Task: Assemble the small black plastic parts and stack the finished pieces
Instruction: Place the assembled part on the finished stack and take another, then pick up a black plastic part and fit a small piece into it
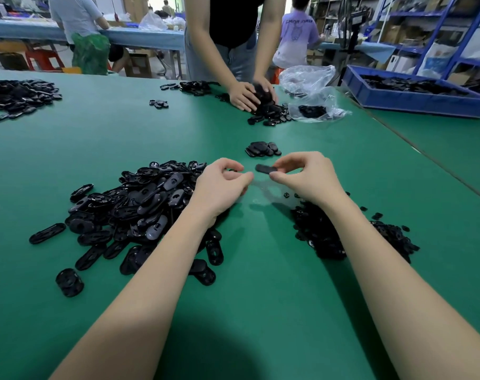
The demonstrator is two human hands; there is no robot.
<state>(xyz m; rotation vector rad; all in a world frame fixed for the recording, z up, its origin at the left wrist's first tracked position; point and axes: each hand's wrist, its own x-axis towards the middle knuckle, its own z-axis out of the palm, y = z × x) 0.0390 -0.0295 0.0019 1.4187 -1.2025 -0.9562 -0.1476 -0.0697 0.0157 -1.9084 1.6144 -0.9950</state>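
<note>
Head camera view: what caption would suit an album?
Right hand pinches a black oval part above the green table.

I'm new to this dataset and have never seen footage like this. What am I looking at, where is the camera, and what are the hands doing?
There is no machine here: a person works with bare hands, and the single picture comes from a camera worn on that person's head, looking forward and down. The two forearms reaching in from the bottom are the wearer's own.

The right hand pinches a flat oval black piece. The left hand pinches something small and dark, too small to identify.

On the green table lie a large heap of oval black shells on the left, a heap of smaller black bits on the right, and a small stack of pieces just beyond the hands.

Across the table another person gathers more black parts beside a clear plastic bag.
</note>
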